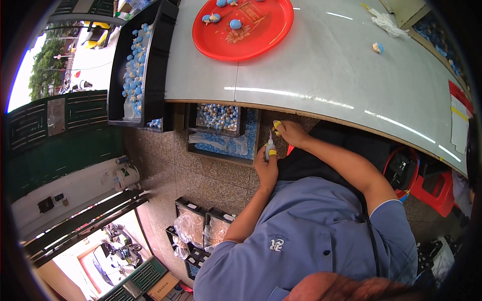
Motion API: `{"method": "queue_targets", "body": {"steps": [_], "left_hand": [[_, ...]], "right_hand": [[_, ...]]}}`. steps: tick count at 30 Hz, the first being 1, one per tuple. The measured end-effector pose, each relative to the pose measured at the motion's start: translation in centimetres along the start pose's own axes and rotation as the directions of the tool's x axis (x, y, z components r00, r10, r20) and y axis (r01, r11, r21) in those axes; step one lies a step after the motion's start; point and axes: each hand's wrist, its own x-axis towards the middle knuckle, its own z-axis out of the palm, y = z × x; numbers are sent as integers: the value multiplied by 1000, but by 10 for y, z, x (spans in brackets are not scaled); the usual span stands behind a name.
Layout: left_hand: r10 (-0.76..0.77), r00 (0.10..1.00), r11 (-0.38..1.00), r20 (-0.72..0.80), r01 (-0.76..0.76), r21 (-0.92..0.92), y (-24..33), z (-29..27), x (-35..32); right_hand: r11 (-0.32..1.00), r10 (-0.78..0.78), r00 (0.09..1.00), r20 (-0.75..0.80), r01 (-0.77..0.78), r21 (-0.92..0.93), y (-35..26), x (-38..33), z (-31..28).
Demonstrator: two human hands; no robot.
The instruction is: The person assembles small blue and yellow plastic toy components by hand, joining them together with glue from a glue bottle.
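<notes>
My left hand (266,168) is wrapped round a small white squeeze bottle (271,146) with a thin pink nozzle pointing up. Close by on the right, my right hand (291,133) is closed in a pinch by the nozzle tip. What lies between its fingers is too small and hidden to name. Both hands wear yellow finger covers and are just below the front edge of the grey table (321,65). On the table, a round red tray (216,42) carries several small blue-and-cream figures, one of them a blue ball-shaped piece (235,24).
Left of the table stands a black crate (153,75) of blue-and-cream pieces. Beneath the edge sit another filled bin (217,118) and a tray of blue pieces (221,145). One loose piece (377,47) and a crumpled white bag (389,24) lie at the far right. A red stool (436,193) stands right.
</notes>
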Motion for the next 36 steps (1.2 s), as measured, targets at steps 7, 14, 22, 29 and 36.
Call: {"method": "queue_targets", "body": {"steps": [7, 14, 22, 29, 36], "left_hand": [[5, 1000, 1000, -9, -5, -15, 0, 1, 0], [4, 1000, 1000, 5, -4, 5, 1, 0, 0], [13, 1000, 1000, 7, -13, -7, 3, 1, 0], [2, 1000, 1000, -5, -2, -11, 0, 0, 0], [-8, 1000, 1000, -11, 8, -12, -1, 1, 0]], "right_hand": [[1000, 7, 1000, 11, -7, 19, -4, -1, -2], [1000, -1, 1000, -13, 1, 9, -4, -2, -1], [1000, -24, 1000, 3, 24, -10, -5, -3, -2], [999, -44, 999, -22, 43, -24, -8, -4, -3], [998, -46, 999, -19, 45, -47, -4, -3, -2]]}}
